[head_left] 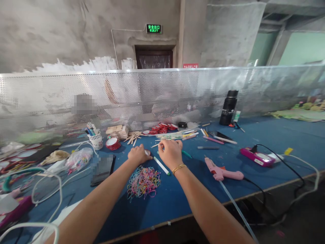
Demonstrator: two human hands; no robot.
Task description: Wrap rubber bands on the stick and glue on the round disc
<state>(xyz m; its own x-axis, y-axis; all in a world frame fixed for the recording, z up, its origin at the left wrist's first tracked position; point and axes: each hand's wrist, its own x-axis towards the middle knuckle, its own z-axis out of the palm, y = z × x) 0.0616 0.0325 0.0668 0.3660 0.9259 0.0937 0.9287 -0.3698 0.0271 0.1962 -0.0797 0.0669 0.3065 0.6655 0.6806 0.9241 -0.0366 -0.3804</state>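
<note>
My left hand (138,155) is closed on a small round piece (147,153), mostly covered by the fingers, above the blue table. To its right my right hand (171,153), with a gold bracelet at the wrist, has its fingers bent into a pinch; what they hold, if anything, is too small to make out. A white marker with a green end (161,166) lies between the two hands. Nearer the table's front edge is a pile of colourful elastic bands (144,182).
A pink glue gun (223,173) lies at right, near a purple power strip (257,157) and black bottle (228,107). Behind the hands are red round tins (162,128) and wooden sticks (133,137). A dark phone (103,170) and white cables lie at left.
</note>
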